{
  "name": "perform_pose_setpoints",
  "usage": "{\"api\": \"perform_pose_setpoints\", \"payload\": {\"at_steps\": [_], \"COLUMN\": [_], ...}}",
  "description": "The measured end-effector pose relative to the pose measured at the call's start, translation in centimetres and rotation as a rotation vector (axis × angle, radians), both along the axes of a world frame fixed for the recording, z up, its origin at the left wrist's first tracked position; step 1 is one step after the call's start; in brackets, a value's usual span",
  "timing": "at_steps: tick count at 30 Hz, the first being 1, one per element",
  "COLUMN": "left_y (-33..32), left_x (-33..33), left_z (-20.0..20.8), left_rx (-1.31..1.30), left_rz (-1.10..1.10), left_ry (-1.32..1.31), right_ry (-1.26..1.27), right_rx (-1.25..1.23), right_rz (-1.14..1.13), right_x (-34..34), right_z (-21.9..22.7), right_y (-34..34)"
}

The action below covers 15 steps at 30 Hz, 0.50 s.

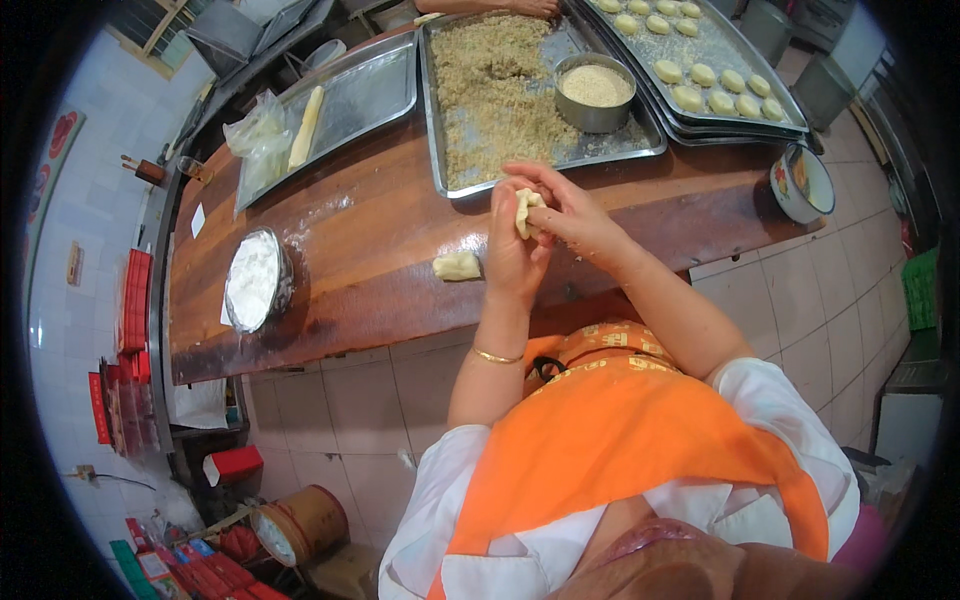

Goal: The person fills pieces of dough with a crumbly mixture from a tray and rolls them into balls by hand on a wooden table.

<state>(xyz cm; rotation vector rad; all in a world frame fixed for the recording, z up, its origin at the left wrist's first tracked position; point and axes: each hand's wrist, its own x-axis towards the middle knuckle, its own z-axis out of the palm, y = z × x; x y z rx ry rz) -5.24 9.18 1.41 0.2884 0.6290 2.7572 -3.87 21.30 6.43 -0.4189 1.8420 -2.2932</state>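
A small piece of pale dough (526, 212) is held between my two hands above the table's near edge. My left hand (512, 250) cups it from the left, fingers upright. The right hand (580, 215) closes round its other side, with fingers pressed at the dough's opening. Whether filling is inside cannot be made out. Just left of my left wrist, a short dough chunk (457, 266) lies on the wooden table (370, 250). Beyond my hands stands a metal tray (560, 162) spread with crumbly light-brown filling (490, 70).
A round tin of pale grains (595, 86) sits inside that tray. Stacked trays (745, 55) at right carry several round dough pieces. At left are a flour bowl (254, 280) and a tray (390, 75) with a dough strip (306, 128). An enamel bowl (802, 184) stands right. Another person's arm (485, 6) shows far off.
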Motion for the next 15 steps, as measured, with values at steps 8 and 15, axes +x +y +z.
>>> {"api": "perform_pose_setpoints", "payload": {"at_steps": [8,15], "left_y": [-1.3,0.5], "left_x": [-0.8,1.8], "left_z": [-4.1,0.7], "left_rx": [0.075,-0.024], "left_rz": [-0.024,-0.116], "left_ry": [0.113,-0.007], "right_ry": [0.349,0.917], "right_rx": [0.292,0.833], "right_rz": [0.072,-0.152], "right_x": [-0.3,-1.3], "right_z": [-0.6,0.1], "right_y": [-0.1,2.4]}}
